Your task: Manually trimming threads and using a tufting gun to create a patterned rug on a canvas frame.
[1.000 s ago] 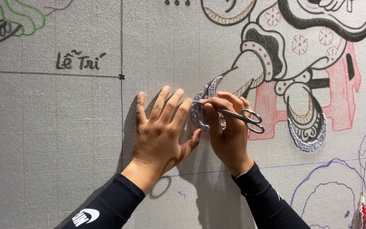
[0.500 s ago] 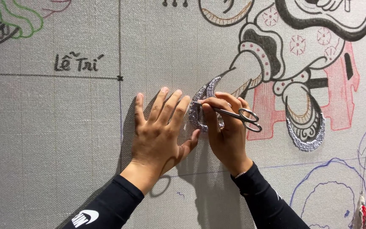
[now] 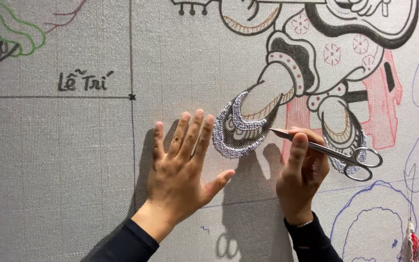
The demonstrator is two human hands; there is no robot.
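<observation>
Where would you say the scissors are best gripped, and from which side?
Grip the scissors by their finger loops at the lower right, coming from the right. The closed blades point up-left toward the beaded patch, and the right hand already covers the shank.

Right hand (image 3: pixel 302 174) covers the middle of the scissors (image 3: pixel 338 156); whether the blades are parted cannot be told. Both forearms are cut off at the bottom edge. The drawn figure (image 3: pixel 316 63) above the hands is cropped at the top edge.
</observation>
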